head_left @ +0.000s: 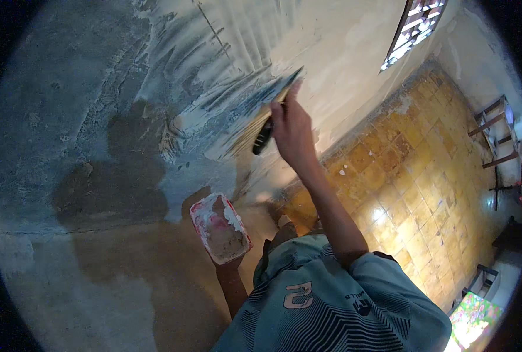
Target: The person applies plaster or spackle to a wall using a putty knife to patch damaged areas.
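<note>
My right hand is closed round the black handle of a wide putty knife. Its long blade lies at a slant close to the wall, over a patch streaked with pale filler; motion blurs it, so contact cannot be made out. Lower and to the left, my left hand holds a rectangular plastic tub from beneath, fingers mostly hidden. White and greyish filler smears the tub's inside, with pink-red showing on its walls and rim.
Yellowish floor tiles stretch away on the right. Along the far right stand a wooden frame-like piece of furniture and a brightly patterned cloth or surface. A barred window is at top right. My shadow falls on the grey wall.
</note>
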Demonstrator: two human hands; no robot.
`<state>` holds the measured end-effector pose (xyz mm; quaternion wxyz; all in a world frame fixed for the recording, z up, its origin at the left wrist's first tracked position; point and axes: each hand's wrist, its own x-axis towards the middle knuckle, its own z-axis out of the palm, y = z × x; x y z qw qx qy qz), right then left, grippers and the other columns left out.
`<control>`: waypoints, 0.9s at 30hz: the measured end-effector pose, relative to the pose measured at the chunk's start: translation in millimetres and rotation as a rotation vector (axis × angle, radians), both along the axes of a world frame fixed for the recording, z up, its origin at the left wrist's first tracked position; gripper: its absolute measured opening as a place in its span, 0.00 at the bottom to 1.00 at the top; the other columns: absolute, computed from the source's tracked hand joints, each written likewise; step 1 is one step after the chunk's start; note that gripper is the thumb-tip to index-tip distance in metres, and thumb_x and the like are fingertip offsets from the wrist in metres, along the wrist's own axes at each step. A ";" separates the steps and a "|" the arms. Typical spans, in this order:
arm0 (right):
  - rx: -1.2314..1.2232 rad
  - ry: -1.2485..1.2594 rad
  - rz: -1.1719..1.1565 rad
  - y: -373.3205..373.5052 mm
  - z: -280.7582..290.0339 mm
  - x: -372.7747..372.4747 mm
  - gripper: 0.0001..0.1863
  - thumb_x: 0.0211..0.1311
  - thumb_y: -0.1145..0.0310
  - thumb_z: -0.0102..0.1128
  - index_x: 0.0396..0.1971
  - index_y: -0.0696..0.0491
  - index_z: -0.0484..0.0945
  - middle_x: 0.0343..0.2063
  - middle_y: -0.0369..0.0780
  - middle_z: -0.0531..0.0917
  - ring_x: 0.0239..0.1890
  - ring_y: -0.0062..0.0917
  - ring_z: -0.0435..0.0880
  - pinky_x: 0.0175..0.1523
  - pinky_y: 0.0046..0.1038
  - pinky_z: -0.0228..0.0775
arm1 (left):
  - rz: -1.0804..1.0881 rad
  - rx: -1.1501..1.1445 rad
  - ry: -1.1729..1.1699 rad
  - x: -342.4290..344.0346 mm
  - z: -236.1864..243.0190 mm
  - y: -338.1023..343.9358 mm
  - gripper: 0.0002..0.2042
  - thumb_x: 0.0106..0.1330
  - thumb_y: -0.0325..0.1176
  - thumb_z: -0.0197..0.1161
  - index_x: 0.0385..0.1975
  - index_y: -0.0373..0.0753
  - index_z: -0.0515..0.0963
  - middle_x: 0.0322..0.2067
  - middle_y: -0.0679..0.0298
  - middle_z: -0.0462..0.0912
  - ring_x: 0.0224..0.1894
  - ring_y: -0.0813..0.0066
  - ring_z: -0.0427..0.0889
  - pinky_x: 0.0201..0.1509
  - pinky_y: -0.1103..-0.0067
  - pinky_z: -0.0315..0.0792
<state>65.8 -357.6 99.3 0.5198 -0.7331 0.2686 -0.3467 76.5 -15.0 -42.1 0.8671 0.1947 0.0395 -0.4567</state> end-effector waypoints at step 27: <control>0.097 -0.101 0.136 59.0 20.0 -15.1 0.41 0.71 0.71 0.53 0.75 0.61 0.39 0.39 0.58 0.80 0.38 0.49 0.82 0.47 0.42 0.74 | -0.002 0.096 0.106 7.9 -5.1 4.9 0.34 0.67 0.66 0.49 0.64 0.46 0.70 0.57 0.53 0.76 0.52 0.47 0.78 0.49 0.49 0.74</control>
